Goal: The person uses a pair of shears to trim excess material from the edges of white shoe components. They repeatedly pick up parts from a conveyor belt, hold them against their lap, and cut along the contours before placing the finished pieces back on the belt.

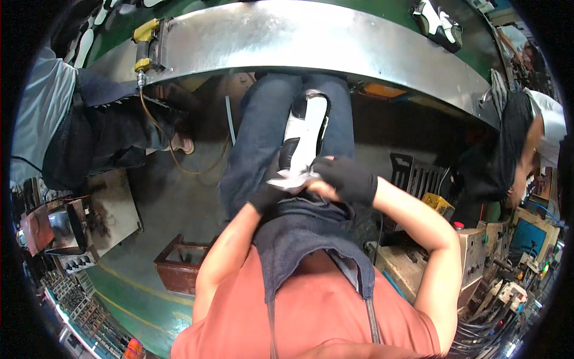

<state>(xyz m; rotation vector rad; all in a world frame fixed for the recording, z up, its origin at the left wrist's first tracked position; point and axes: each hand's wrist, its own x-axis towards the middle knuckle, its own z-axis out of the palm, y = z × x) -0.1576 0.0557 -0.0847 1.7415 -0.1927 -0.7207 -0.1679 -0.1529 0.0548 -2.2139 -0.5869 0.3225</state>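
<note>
A white and black shoe [309, 125] lies lengthwise on my thighs, its near end at my lap. White flaps [290, 180] stick out at that end, between my hands. My left hand [268, 195], in a black glove, is closed at the left of the near end, with its fingers partly hidden beneath the flaps. From the right, my right hand [342, 179] closes on the same end; its black glove leaves the fingertips bare. A dark denim apron [299, 230] covers my lap close behind the shoe.
A metal bench edge [269, 36] curves across beyond my knees, with a green belt [371, 12] behind it. On the bench's left sits a yellow air tool [143, 45] with a hanging hose. White and black shoes [439, 24] stand far right. Co-workers sit on both sides; a machine [472, 257] stands near my right elbow.
</note>
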